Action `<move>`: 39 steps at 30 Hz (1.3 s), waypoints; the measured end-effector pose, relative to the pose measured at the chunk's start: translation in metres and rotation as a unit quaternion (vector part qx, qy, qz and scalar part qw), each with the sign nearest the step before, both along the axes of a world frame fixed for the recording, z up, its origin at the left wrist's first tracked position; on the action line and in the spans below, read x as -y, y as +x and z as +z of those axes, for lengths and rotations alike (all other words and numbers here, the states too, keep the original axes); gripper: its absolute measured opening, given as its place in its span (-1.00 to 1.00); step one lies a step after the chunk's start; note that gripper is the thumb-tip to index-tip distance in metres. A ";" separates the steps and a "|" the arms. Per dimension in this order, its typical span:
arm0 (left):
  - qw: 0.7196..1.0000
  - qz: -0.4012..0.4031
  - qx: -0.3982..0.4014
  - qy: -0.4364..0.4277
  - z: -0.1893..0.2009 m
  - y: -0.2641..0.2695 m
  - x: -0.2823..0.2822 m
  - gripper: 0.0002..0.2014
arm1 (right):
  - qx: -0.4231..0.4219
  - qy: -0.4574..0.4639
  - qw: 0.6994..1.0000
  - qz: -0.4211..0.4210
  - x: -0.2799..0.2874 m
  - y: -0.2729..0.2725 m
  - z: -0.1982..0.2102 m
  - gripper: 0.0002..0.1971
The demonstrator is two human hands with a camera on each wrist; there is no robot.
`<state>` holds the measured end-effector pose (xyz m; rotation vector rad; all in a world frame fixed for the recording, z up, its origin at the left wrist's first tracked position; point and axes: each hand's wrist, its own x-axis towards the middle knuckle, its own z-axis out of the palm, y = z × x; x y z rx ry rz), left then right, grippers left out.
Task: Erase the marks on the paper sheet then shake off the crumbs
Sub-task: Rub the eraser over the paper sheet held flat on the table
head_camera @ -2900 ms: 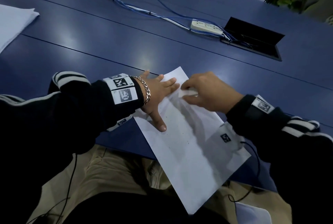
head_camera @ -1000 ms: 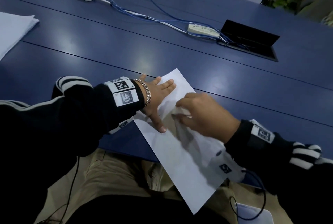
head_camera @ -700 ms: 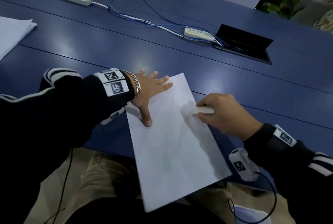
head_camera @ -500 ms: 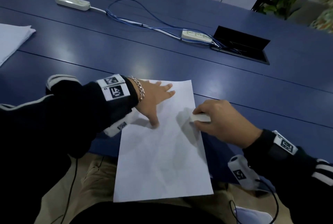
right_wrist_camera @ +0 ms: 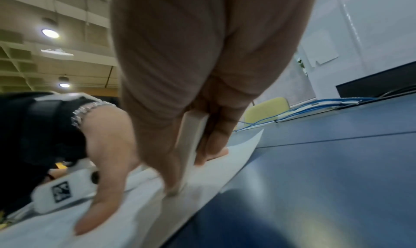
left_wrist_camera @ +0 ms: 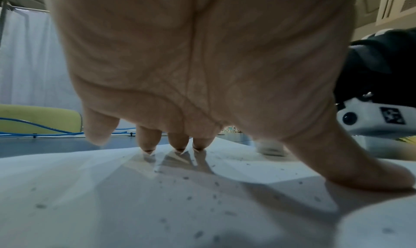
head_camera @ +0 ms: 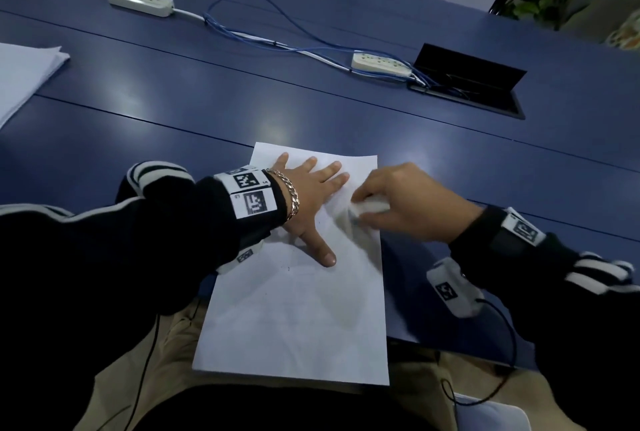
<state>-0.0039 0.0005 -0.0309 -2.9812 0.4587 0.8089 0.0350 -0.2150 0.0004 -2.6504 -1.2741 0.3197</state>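
A white paper sheet (head_camera: 298, 312) lies at the near edge of the blue table (head_camera: 207, 108), its lower part hanging over my lap. My left hand (head_camera: 311, 195) presses flat on the sheet's upper part, fingers spread and thumb (head_camera: 320, 250) pointing toward me. My right hand (head_camera: 405, 205) pinches a white eraser (head_camera: 369, 209) and holds its edge down on the paper (right_wrist_camera: 202, 189) near the right border. In the left wrist view dark crumbs (left_wrist_camera: 186, 196) speckle the sheet (left_wrist_camera: 112, 207) under my palm. The right wrist view shows the eraser (right_wrist_camera: 191, 145) upright between thumb and fingers.
Two white power strips (head_camera: 138, 0) (head_camera: 381, 61) joined by blue cables (head_camera: 263, 39) lie across the far table. An open black cable hatch (head_camera: 471, 84) sits at the far right. A stack of white paper (head_camera: 20, 73) rests at the left edge.
The sheet has turned from slanted to nearly square with the table edge. My left hand stays pressed on it while my right hand with the eraser has moved back onto the upper right part.
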 end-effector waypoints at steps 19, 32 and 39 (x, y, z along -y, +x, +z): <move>1.000 0.013 -0.023 0.012 0.006 0.000 0.006 0.62 | -0.011 0.036 0.998 -0.048 0.006 0.015 -0.005 -0.72; 0.999 0.009 -0.025 0.021 0.005 0.000 0.007 0.67 | 0.036 0.007 0.998 -0.052 -0.010 0.016 -0.006 -0.69; 0.999 0.006 -0.018 0.026 0.004 0.001 0.005 0.67 | -0.038 -0.009 0.999 -0.003 0.004 -0.014 0.003 -0.68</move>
